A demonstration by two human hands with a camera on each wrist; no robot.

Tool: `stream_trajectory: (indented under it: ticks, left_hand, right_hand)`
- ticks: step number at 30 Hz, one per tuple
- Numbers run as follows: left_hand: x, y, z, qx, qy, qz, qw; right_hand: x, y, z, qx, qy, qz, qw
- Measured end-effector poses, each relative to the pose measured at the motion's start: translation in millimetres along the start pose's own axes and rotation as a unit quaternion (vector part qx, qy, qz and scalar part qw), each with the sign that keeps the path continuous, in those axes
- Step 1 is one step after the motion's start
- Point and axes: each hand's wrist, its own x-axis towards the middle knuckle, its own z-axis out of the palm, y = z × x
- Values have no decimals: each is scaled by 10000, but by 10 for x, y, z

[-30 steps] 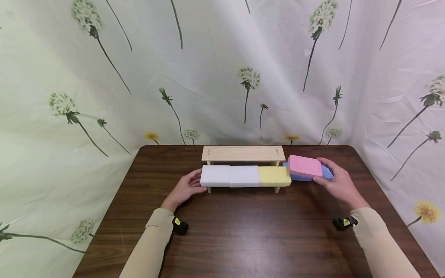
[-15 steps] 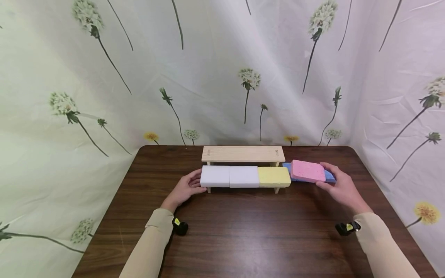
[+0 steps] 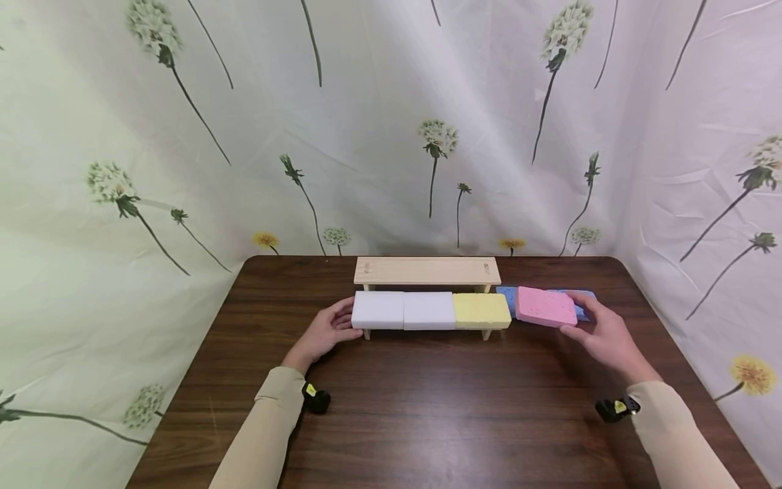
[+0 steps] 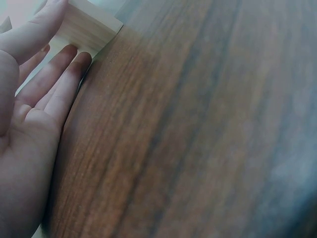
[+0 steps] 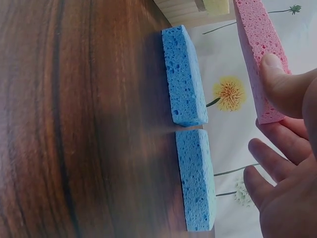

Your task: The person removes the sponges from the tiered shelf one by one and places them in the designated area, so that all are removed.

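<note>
My right hand pinches a pink sponge between thumb and fingers. In the right wrist view it is held above the table, over two blue sponges that lie end to end. A two-step wooden rack stands at the back; its lower step carries two white foam blocks and a yellow sponge in a row. My left hand holds the left end of that step, thumb in front and fingers behind, beside the left white block. In the left wrist view its lower fingers extend next to a wooden leg.
The dark wood-grain table stretches in front of the rack. Behind and on both sides hangs a white cloth printed with dandelions. Each wrist wears a small black camera.
The pink sponge, in my right hand, has moved right and slightly toward me, away from the yellow sponge and across the blue ones. My left hand has stayed in place.
</note>
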Motion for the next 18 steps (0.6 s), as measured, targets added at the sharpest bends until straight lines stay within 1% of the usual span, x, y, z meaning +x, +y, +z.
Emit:
stream_trajectory:
  ticks: [6, 13, 18]
  left_hand:
    - [-10, 19, 1, -25, 6, -5, 10000]
    - [-5, 10, -3, 23, -3, -24, 10000]
    - [-2, -11, 2, -1, 9, -56, 10000]
  right_hand:
    - [-49, 22, -11, 38, -81, 2, 10000]
    - [-98, 65, 19, 57, -354, 203, 9992]
    - [-121, 80, 51, 8, -436, 217, 9988]
